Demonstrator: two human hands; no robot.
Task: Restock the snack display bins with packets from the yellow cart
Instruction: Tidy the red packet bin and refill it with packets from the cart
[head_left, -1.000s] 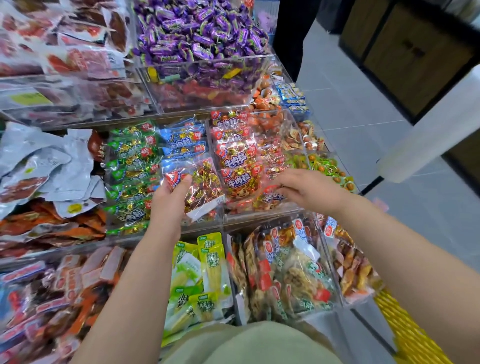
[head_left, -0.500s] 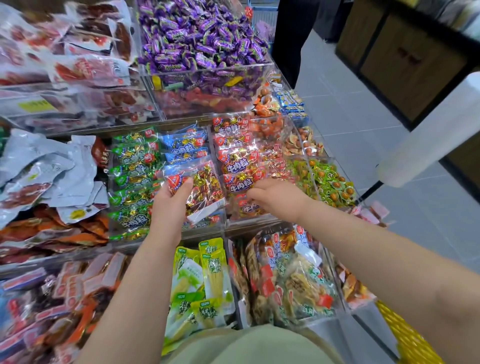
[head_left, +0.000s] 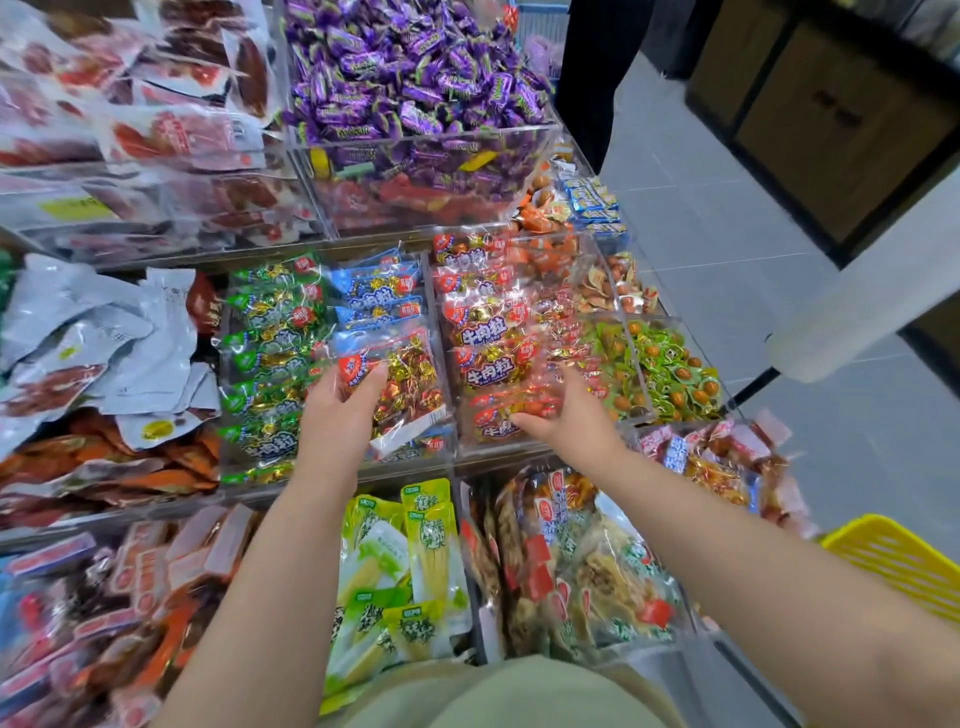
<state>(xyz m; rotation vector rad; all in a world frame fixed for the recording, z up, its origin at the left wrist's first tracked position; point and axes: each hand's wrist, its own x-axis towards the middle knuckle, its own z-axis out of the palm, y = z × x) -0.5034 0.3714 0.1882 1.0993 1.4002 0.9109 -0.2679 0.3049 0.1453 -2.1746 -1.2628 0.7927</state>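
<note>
L hand (head_left: 337, 415) grips clear red-label packet of gold-wrapped sweets (head_left: 410, 382) over blue packets (head_left: 376, 291), R hand (head_left: 571, 421) spread flat on red packets (head_left: 488, 338), yellow plastic cart (head_left: 898, 566) lower right; risk: slick film slips, lands in wrong bin.

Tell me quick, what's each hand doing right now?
Left hand: holding a clear packet of gold-wrapped sweets.
Right hand: open, resting on the red packets.

Snack display: materials and finish
Bins (head_left: 431, 137): clear hard plastic, smooth and glossy. Packets (head_left: 410, 384): shiny transparent film (gold foil sweets inside). Purple candies (head_left: 415, 83): glossy crinkled wrappers. Left pouches (head_left: 93, 332): silvery, matt. Cart (head_left: 893, 561), near right: yellow perforated plastic. Floor (head_left: 727, 234): grey matt tile.
</note>
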